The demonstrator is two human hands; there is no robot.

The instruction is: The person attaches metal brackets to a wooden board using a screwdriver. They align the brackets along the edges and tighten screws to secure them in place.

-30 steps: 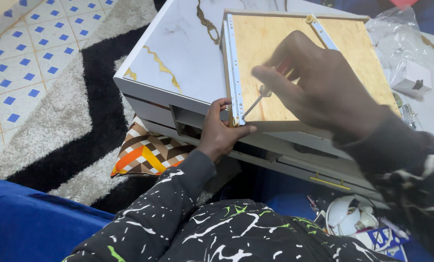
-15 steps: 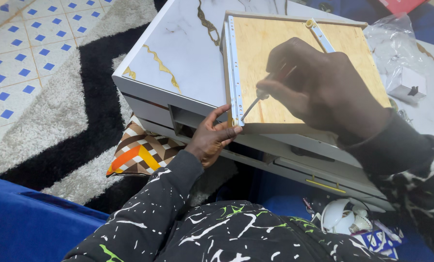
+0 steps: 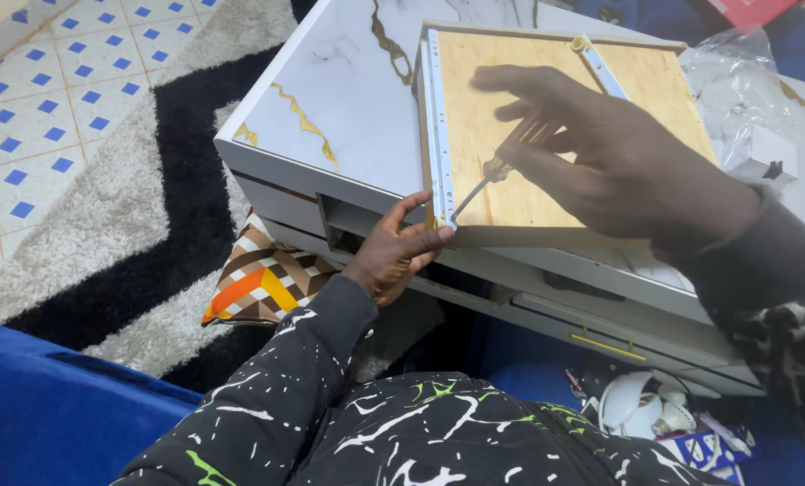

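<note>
A plywood drawer [image 3: 529, 180] lies bottom-up on a white marble-patterned cabinet [image 3: 348, 108]. A white metal slide rail [image 3: 438, 126] runs along the drawer's left edge. My right hand [image 3: 619, 162] holds a screwdriver [image 3: 497, 169], its tip down at the rail's near end. My left hand [image 3: 393, 252] rests at the drawer's near left corner, thumb and fingers against the rail's end beside the screwdriver tip. A second rail [image 3: 601, 67] lies across the drawer's far right.
A clear plastic bag [image 3: 745, 90] and a small white part [image 3: 763, 157] lie on the cabinet at right. A patterned cushion [image 3: 267, 279] sits on the black-and-white shag rug [image 3: 123, 234]. Blue seating [image 3: 51, 414] is near me; white fittings [image 3: 637, 409] lie below.
My left hand has loosened from a closed grip under the drawer corner to fingers spread against it. My right hand has tilted, showing the screwdriver handle more.
</note>
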